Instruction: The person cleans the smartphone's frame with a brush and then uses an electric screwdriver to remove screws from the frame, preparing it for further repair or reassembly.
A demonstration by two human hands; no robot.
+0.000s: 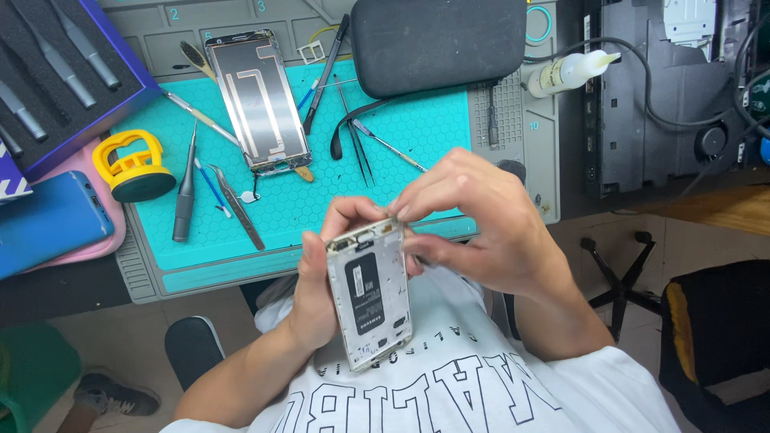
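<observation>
My left hand (317, 277) grips an opened white phone body (370, 298) by its left edge, held upright over my lap with its inside facing me. A black battery sits in its middle. My right hand (473, 220) curls over the phone's top right corner, fingertips pinched at the upper edge. Whether those fingers hold a small part cannot be seen. On the teal work mat (401, 132) behind lies the phone's removed back panel (258, 100).
Tweezers (357, 136), a grey screwdriver (185, 192), spudgers and a yellow suction cup (132, 164) lie on the mat. A dark zip case (437, 40), a white squeeze bottle (571, 70), a tool box (56, 64) and a blue phone (48, 220) surround it.
</observation>
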